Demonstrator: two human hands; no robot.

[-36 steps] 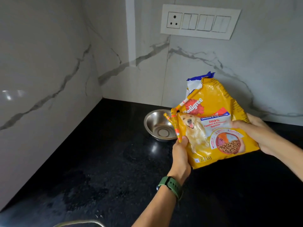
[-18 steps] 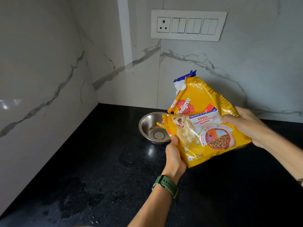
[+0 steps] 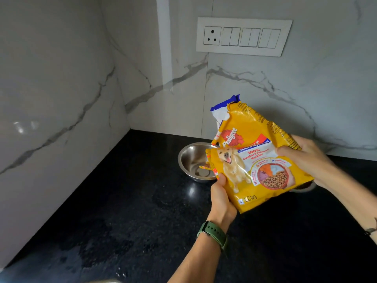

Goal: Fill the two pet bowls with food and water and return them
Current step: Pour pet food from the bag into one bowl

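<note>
A person stands at a black counter (image 3: 126, 211) in a corner with white marble walls. Both hands hold up a yellow bag of dog food (image 3: 253, 160). The bag has a picture of a happy dog on it and a picture of brown food bits. The bag leans over, with its open top pointing up toward eleven o'clock.

The left hand (image 3: 221, 198) grips the bag at its lower left edge, with the thumb pressed on the front. A green watch (image 3: 214, 234) sits on that wrist. The right hand (image 3: 304, 158) grips the bag's right side, at about three o'clock from the dog picture, with the fingers curled over the front.

A shiny metal bowl (image 3: 192, 162) sits on the counter behind the bag, at about nine o'clock from it. The bag hides the bowl's right part. I see no food in the part of the bowl that shows. A second metal bowl (image 3: 304, 187) peeks out under the bag's lower right corner, at about four o'clock. Only its rim shows, so I cannot tell what is in it.

A white switch plate (image 3: 242, 36) with a plug socket is on the back wall, up at twelve o'clock. The counter looks a bit wet near seven o'clock.
</note>
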